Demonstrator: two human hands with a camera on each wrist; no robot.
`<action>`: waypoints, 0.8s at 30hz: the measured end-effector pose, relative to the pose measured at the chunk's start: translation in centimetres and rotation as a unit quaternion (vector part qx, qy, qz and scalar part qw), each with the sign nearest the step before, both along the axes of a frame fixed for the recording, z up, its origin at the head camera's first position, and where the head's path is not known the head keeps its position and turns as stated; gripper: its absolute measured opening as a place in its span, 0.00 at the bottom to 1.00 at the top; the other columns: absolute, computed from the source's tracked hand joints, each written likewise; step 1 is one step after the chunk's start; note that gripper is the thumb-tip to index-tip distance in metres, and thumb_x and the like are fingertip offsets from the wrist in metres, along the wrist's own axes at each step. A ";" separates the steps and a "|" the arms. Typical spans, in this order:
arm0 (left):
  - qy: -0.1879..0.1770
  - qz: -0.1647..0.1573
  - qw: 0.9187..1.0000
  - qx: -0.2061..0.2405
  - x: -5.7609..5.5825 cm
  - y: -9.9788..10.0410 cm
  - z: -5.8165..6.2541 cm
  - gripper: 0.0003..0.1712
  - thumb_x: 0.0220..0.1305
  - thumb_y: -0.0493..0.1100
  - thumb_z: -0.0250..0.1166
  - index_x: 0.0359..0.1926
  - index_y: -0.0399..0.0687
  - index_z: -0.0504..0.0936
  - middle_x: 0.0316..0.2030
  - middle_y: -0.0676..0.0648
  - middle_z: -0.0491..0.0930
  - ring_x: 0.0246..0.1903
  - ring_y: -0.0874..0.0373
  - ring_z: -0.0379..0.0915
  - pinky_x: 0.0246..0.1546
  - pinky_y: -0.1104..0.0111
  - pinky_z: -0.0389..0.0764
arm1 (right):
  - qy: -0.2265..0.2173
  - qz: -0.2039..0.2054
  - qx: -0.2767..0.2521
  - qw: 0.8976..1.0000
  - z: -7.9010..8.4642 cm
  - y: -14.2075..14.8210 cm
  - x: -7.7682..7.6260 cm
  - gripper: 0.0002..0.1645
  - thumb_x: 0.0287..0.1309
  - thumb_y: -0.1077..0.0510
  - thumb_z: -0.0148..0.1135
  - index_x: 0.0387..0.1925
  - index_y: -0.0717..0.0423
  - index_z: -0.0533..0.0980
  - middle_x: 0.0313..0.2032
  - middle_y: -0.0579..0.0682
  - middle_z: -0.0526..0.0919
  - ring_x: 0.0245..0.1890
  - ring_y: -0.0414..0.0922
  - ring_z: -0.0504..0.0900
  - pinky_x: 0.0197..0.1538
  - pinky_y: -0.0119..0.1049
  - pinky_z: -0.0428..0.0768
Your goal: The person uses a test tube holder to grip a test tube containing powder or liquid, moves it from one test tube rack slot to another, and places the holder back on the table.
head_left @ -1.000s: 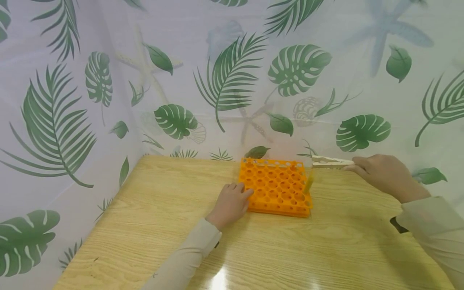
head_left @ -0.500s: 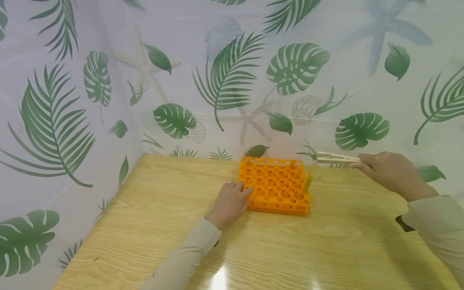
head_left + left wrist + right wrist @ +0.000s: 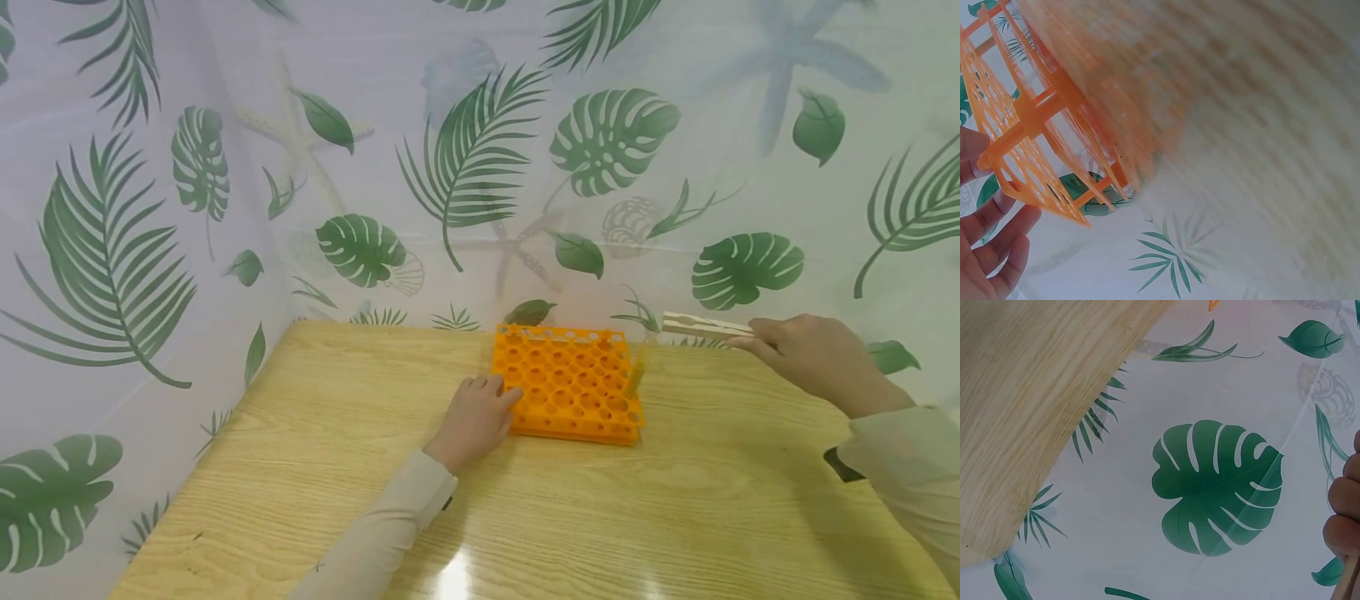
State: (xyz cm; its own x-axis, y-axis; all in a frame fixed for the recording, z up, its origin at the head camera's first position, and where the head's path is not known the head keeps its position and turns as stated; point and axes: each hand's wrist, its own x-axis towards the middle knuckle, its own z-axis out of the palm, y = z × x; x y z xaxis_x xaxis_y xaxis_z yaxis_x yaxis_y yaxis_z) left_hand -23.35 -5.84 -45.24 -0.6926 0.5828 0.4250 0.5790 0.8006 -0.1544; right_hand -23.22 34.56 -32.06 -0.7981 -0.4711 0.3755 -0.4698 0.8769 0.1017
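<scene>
An orange test tube rack [image 3: 577, 433] with rows of round holes stands on the table. My left hand [image 3: 476, 421] holds its left side, with thumb and fingers about the rack's edge [image 3: 1032, 115] in the left wrist view. A clear test tube [image 3: 636, 379] with yellow liquid leans a little to the right in a hole at the rack's right front corner. To its right, my right hand [image 3: 813, 358] grips a wooden test tube clamp [image 3: 705, 326]. The clamp's tip lies just right of the tube's top, apparently apart from it. In the right wrist view only some curled fingers [image 3: 1342, 500] show.
The rack stands near the far edge of a wood-grain table [image 3: 337, 500]. Behind the table hangs a white sheet [image 3: 405, 50] with green leaf prints, which also closes off the left side.
My right hand has moved right with the clamp, drawing its tip away from the tube's top. The tube stays in the rack. My left hand has stayed on the rack.
</scene>
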 end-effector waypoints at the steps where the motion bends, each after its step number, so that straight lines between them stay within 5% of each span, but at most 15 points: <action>1: 0.000 0.000 1.000 0.000 0.0 0.0 0.0 0.09 0.61 0.47 0.60 0.43 0.57 0.75 0.29 0.53 0.71 0.27 0.59 0.64 0.32 0.69 0.67 | -0.003 -0.004 0.001 1.000 0.0 0.0 0.0 0.25 0.62 0.46 0.55 0.16 0.49 0.58 0.11 0.40 0.52 0.14 0.35 0.50 0.21 0.30 0.52; 18: 0.012 0.000 1.000 -0.003 0.1 0.0 0.2 0.09 0.60 0.46 0.60 0.43 0.57 0.76 0.29 0.53 0.71 0.26 0.59 0.64 0.31 0.69 0.67 | 0.015 -0.005 0.008 1.000 -0.6 0.6 0.0 0.27 0.61 0.44 0.56 0.16 0.48 0.56 0.11 0.40 0.51 0.13 0.36 0.49 0.19 0.29 0.50; 24: 0.015 -0.002 1.000 -0.002 0.0 0.0 0.0 0.09 0.60 0.45 0.60 0.43 0.57 0.76 0.29 0.52 0.71 0.25 0.59 0.63 0.30 0.69 0.67 | -0.010 -0.020 -0.003 1.000 -0.9 0.9 -0.1 0.25 0.60 0.44 0.57 0.17 0.48 0.57 0.12 0.40 0.52 0.13 0.35 0.50 0.20 0.30 0.51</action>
